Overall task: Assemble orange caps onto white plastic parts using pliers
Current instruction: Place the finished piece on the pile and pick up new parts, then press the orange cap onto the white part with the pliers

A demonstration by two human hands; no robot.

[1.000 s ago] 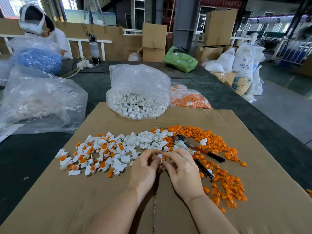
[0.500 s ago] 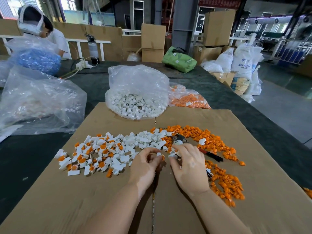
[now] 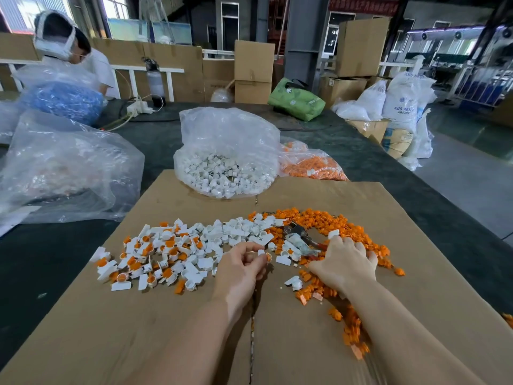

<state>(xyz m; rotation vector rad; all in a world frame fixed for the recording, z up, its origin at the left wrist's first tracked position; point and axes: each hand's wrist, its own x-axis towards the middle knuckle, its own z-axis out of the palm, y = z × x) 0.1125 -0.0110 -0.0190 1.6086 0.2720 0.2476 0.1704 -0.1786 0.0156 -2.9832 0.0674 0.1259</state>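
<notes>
Covering the dark table (image 3: 83, 273), a creased cardboard sheet (image 3: 166, 329) carries loose orange caps (image 3: 333, 223), blocky white plastic parts (image 3: 236, 232) and metal pliers (image 3: 298, 232). Crinkled clear bags behind hold white pieces (image 3: 222, 179) and orange ones (image 3: 311, 168). Left hand (image 3: 238, 270) pinches one capped white part (image 3: 262, 252); right hand (image 3: 344, 262) rests on the pliers' handles, its grip unclear.

White plastic parts (image 3: 222, 232) and orange caps (image 3: 327, 220) are lying scattered mid-cardboard (image 3: 166, 329); pliers (image 3: 301, 237) are resting among the caps, handles hidden.

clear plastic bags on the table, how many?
5: white parts bag centre, orange caps bag beside it, big bag left, blue-filled bag far left, one cut off at edge.
</notes>
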